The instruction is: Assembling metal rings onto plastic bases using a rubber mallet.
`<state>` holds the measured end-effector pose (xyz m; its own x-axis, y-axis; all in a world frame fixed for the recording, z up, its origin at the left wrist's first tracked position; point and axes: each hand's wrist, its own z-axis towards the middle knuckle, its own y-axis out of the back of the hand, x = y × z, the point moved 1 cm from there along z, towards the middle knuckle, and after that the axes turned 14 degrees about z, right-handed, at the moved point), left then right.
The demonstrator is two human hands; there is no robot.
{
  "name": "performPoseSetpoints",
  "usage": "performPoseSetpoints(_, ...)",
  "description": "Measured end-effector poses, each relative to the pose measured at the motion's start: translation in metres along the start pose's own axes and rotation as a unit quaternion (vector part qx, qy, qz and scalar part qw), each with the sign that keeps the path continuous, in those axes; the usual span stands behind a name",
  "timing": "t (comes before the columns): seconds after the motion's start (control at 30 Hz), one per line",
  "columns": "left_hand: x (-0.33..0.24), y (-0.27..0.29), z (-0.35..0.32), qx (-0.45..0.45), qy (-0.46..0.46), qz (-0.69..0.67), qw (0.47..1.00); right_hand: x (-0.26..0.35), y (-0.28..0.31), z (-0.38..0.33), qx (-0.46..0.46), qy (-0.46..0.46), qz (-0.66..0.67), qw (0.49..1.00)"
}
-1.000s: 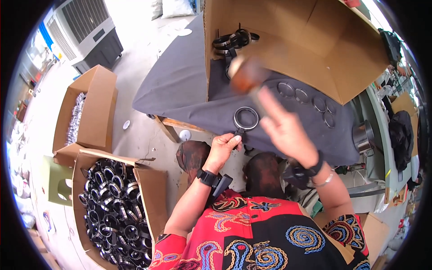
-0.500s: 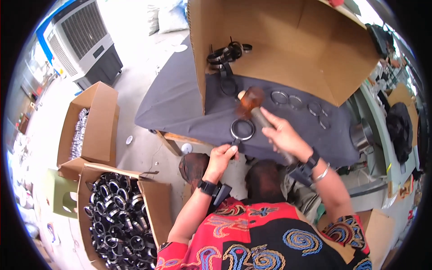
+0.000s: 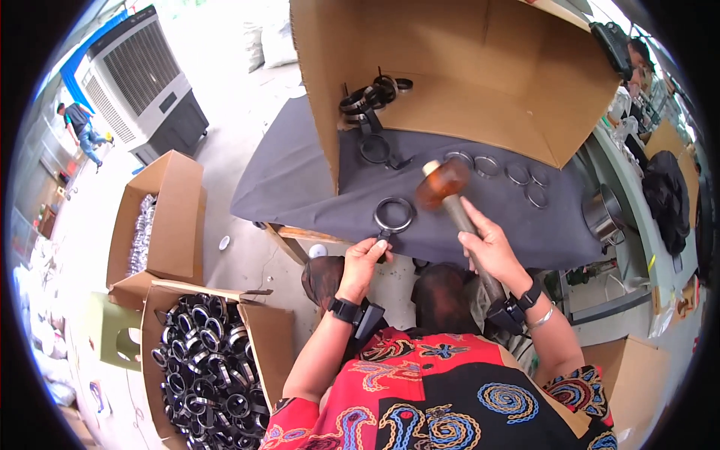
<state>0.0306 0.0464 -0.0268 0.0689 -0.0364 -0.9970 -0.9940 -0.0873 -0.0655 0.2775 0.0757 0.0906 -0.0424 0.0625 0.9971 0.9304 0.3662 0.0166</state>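
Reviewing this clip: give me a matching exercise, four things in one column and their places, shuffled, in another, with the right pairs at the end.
Things
1. mallet
2. ring with a handle
3. air cooler
4. metal pot

Places
A. on the floor, upper left
B. at the right end of the dark cloth
C. in the left hand
D. in the right hand

Pairs: 1-D; 2-C; 3-A; 4-B

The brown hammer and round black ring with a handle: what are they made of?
The amber, cylindrical hammer head could be plastic or resin: smooth and glassy, though blurred. The round black ring with a handle seems plastic, being evenly dark; its silver band gleams like polished metal.
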Motion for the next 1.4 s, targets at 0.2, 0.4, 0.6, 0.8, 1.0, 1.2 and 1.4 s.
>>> performPoseSetpoints(0.2, -0.037, 0.08, -0.073, -0.25, -0.066, -0.141, 0.955, -0.013, 0.024, 0.033, -0.134, 0.071, 0.098, 0.984)
performPoseSetpoints(0.4, -0.016, 0.23, -0.157, -0.513, -0.157, -0.318, 0.781, -0.034, 0.064, 0.035, -0.237, 0.085, 0.158, 0.955)
performPoseSetpoints(0.6, -0.06, 0.174, -0.14, -0.529, -0.082, 0.023, 0.844, -0.041, 0.053, 0.037, -0.203, 0.132, 0.178, 0.954)
performPoseSetpoints(0.8, -0.122, -0.018, 0.011, -0.122, -0.31, 0.495, 0.802, -0.043, 0.053, 0.044, -0.187, 0.153, 0.178, 0.954)
performPoseSetpoints(1.0, -0.119, -0.078, 0.128, -0.084, -0.23, 0.715, 0.654, -0.046, 0.051, 0.045, -0.186, 0.17, 0.163, 0.954)
performPoseSetpoints(1.2, -0.093, -0.085, 0.163, -0.008, -0.231, 0.785, 0.574, -0.053, 0.054, 0.047, -0.212, 0.186, 0.166, 0.945)
performPoseSetpoints(1.4, -0.121, -0.065, 0.135, -0.108, -0.394, 0.59, 0.696, -0.053, 0.056, 0.049, -0.194, 0.195, 0.148, 0.95)
